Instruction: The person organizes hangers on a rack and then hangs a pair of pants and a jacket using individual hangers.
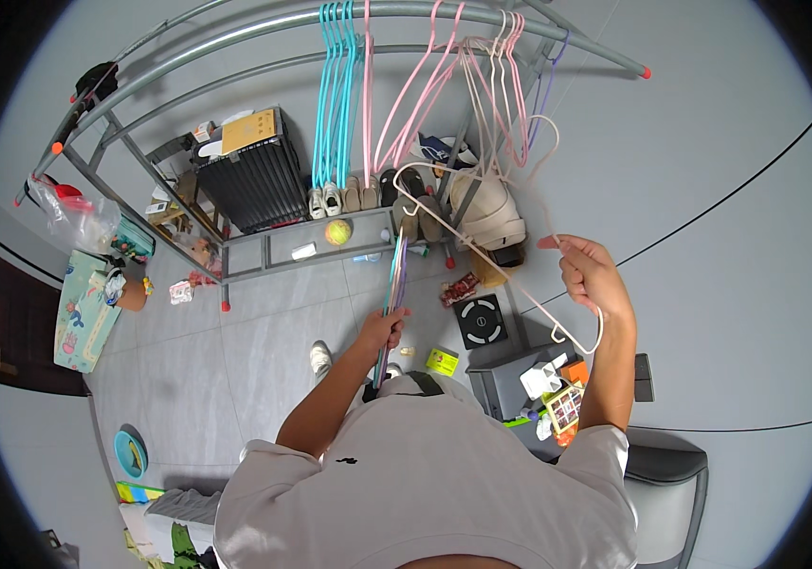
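Note:
My left hand (383,330) is closed round a bundle of thin hangers (394,280), teal, pink and purple, held upright in front of my body. On the right, my raised right hand (593,273) pinches a pale pink hanger (518,283) near its neck; its long bar slants down to the right. Ahead, teal hangers (335,95) hang close together from the grey metal rack (245,38). Pink hangers (415,104) and pale hangers (483,104) hang further right along the same rail, beside a purple hanger (546,81).
Shoes (332,197) and a yellow-green ball (337,231) line the rack's low shelf. A beige backpack (489,213) stands at its right end. A black box (480,321) and a cluttered grey cabinet (501,384) are near my right arm. A black radiator-like unit (249,180) stands behind the rack.

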`<action>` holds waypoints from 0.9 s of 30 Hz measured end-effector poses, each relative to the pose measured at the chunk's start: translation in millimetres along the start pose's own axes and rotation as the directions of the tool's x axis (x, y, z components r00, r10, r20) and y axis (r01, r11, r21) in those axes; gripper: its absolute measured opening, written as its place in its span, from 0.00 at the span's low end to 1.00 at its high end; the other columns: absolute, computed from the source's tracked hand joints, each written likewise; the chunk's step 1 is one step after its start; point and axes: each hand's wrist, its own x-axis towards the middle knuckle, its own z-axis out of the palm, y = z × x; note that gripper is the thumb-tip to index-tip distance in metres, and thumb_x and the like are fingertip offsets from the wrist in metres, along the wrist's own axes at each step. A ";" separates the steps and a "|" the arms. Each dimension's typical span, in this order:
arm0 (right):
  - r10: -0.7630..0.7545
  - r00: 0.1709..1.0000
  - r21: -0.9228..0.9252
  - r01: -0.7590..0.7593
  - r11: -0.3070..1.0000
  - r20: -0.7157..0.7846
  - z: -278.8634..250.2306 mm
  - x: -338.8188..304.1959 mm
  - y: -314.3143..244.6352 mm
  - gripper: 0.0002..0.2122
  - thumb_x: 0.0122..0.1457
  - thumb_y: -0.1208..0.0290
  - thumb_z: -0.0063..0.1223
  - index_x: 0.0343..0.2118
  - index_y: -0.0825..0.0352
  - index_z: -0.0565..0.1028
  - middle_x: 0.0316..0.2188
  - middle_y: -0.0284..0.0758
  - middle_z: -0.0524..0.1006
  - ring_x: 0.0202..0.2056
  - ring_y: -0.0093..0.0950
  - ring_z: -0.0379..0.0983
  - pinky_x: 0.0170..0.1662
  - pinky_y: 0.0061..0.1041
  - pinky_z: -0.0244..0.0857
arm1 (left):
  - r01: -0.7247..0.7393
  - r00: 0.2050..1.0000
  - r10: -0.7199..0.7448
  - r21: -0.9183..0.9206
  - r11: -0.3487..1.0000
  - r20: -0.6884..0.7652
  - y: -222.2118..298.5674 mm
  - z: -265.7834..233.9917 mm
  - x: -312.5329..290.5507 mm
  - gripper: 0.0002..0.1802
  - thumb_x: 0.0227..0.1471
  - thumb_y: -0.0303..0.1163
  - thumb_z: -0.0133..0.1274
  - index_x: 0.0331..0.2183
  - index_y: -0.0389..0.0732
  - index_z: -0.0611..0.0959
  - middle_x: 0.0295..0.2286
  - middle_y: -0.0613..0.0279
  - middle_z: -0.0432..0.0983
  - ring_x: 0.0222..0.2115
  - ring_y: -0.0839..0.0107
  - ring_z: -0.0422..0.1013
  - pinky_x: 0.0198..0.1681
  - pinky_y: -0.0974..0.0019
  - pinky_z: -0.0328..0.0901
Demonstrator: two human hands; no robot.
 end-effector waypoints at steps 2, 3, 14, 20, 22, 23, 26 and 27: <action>0.004 1.000 -0.005 -0.004 1.000 -0.007 1.7 -0.8 0.5 0.15 0.66 0.71 0.35 0.45 0.77 0.71 0.11 0.19 0.52 0.10 0.11 0.42 0.10 0.14 0.37 | -0.003 1.000 0.003 0.002 1.000 0.003 -1.7 -1.4 -0.4 0.14 0.58 0.39 0.51 0.39 0.38 0.76 0.17 0.72 0.64 0.11 0.82 0.57 0.12 0.75 0.52; 0.008 1.000 -0.011 -0.008 1.000 -0.015 2.2 -1.0 0.9 0.15 0.66 0.71 0.35 0.45 0.77 0.71 0.11 0.19 0.53 0.10 0.11 0.42 0.10 0.14 0.37 | -0.005 1.000 0.005 0.004 1.000 0.001 -2.4 -1.7 -0.7 0.14 0.58 0.39 0.51 0.39 0.38 0.76 0.17 0.72 0.64 0.11 0.82 0.57 0.12 0.75 0.52; -0.193 0.951 -0.095 0.175 0.980 -0.240 30.0 64.5 -6.2 0.15 0.66 0.67 0.39 0.45 0.74 0.73 0.11 0.21 0.55 0.11 0.13 0.47 0.13 0.17 0.41 | -0.012 1.000 0.012 0.054 0.998 -0.013 -2.8 -4.0 -2.6 0.15 0.58 0.39 0.52 0.40 0.37 0.76 0.17 0.72 0.64 0.11 0.83 0.57 0.12 0.75 0.53; -0.154 0.971 -0.009 0.155 0.988 -0.182 35.4 117.3 -32.4 0.15 0.66 0.67 0.39 0.46 0.74 0.72 0.13 0.20 0.55 0.13 0.13 0.46 0.16 0.16 0.41 | -0.007 1.000 0.008 0.062 0.998 -0.022 -1.1 -9.2 -7.8 0.16 0.58 0.39 0.51 0.42 0.37 0.75 0.17 0.72 0.62 0.11 0.83 0.56 0.12 0.75 0.53; -0.168 0.974 -0.027 0.165 0.986 -0.154 34.8 124.3 -40.0 0.15 0.66 0.67 0.39 0.46 0.74 0.72 0.13 0.20 0.54 0.14 0.13 0.46 0.16 0.16 0.41 | -0.002 1.000 0.003 0.022 1.000 -0.024 -3.7 -16.6 -5.6 0.16 0.58 0.38 0.50 0.43 0.36 0.74 0.18 0.72 0.61 0.11 0.82 0.55 0.12 0.74 0.52; -0.148 0.979 -0.041 0.144 0.989 -0.139 36.7 126.6 -42.1 0.15 0.66 0.67 0.39 0.45 0.75 0.72 0.13 0.20 0.54 0.14 0.13 0.46 0.16 0.16 0.42 | -0.007 1.000 0.008 0.022 1.000 -0.026 -4.6 -19.1 -8.3 0.16 0.58 0.38 0.50 0.43 0.36 0.74 0.18 0.72 0.61 0.11 0.82 0.55 0.12 0.74 0.52; -0.108 0.985 -0.098 0.095 0.991 -0.136 41.3 125.9 -46.4 0.15 0.66 0.67 0.38 0.45 0.74 0.72 0.13 0.20 0.54 0.14 0.13 0.47 0.16 0.17 0.43 | -0.026 0.998 0.026 -0.004 1.000 -0.050 -1.1 -23.3 -14.6 0.15 0.59 0.38 0.50 0.42 0.36 0.74 0.18 0.72 0.62 0.11 0.82 0.56 0.12 0.74 0.52; -0.083 0.985 -0.139 0.062 0.988 -0.151 41.9 124.4 -45.3 0.15 0.66 0.67 0.38 0.45 0.74 0.72 0.13 0.20 0.54 0.14 0.13 0.47 0.16 0.17 0.43 | -0.018 0.997 0.018 -0.004 1.000 -0.073 2.6 -22.9 -19.6 0.15 0.59 0.37 0.50 0.42 0.36 0.75 0.18 0.71 0.62 0.11 0.82 0.56 0.12 0.74 0.52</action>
